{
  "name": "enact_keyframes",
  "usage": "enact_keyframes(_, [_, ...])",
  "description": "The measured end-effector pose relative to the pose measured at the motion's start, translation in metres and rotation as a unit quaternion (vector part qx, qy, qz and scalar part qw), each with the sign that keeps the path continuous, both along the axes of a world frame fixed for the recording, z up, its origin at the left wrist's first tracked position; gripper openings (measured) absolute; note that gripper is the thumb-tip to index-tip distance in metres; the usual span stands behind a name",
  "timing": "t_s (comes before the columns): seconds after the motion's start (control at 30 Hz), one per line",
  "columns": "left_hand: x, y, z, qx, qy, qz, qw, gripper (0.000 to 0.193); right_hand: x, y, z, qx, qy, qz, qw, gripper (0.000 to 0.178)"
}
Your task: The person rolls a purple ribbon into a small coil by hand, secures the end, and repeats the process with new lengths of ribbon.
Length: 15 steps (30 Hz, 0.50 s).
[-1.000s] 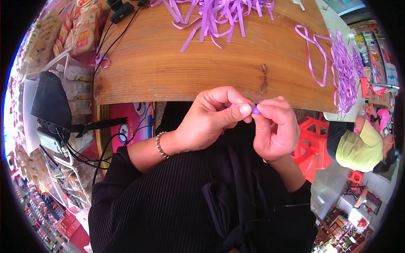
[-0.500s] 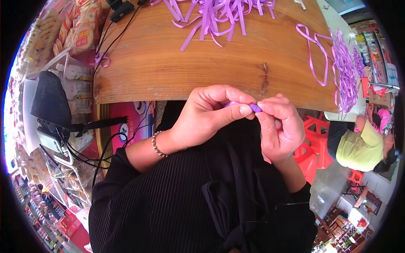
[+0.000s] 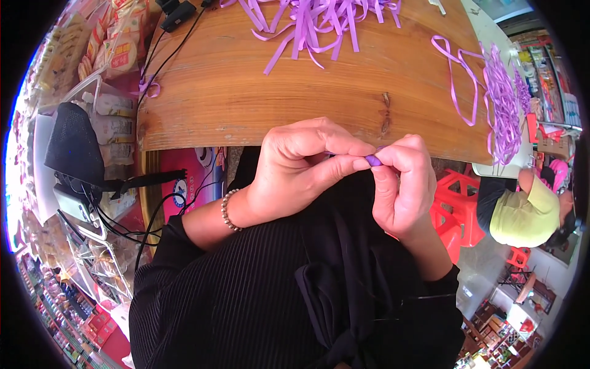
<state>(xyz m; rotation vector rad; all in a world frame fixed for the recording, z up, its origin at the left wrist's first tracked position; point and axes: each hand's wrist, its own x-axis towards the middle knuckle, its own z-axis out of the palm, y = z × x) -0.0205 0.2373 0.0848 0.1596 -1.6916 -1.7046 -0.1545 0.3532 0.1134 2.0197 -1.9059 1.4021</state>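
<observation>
Just off the near edge of the wooden table [image 3: 258,111], my two hands meet over a small piece of purple ribbon [image 3: 373,160]. Thumb and index finger of my left hand [image 3: 301,163] pinch it from the left. My right hand [image 3: 405,184] grips it from the right, its thumb beneath and fingers curled. Only a short, shiny, folded or rolled bit shows between the fingertips; the rest is hidden by my fingers. A loose pile of lilac ribbon strips [image 3: 319,24] lies at the table's far side.
More lilac ribbon [image 3: 504,111] hangs in a bundle over a white surface at the right. Red plastic stools [image 3: 458,197] stand below it, near a person in a yellow top [image 3: 525,209]. Black cables [image 3: 178,49] and packaged snacks [image 3: 120,49] are at the left.
My left hand has shifted slightly up and left, its fingers straighter. My right hand has rolled a little and its fingers have curled closer. The purple ribbon stays pinched between them.
</observation>
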Motion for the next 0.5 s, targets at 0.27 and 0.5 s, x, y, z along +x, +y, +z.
enact_keyframes(0.27, [-0.003, 0.002, -0.006, -0.018, 0.036, 0.002, 0.999, 0.008, 0.008, 0.005, -0.002, 0.042, -0.038, -0.001, 0.998, 0.008])
enact_keyframes(0.5, [-0.009, -0.006, -0.008, -0.17, 0.031, 0.049, 0.984, 0.007, 0.013, 0.007, -0.002, 0.111, -0.227, -0.029, 0.967, 0.008])
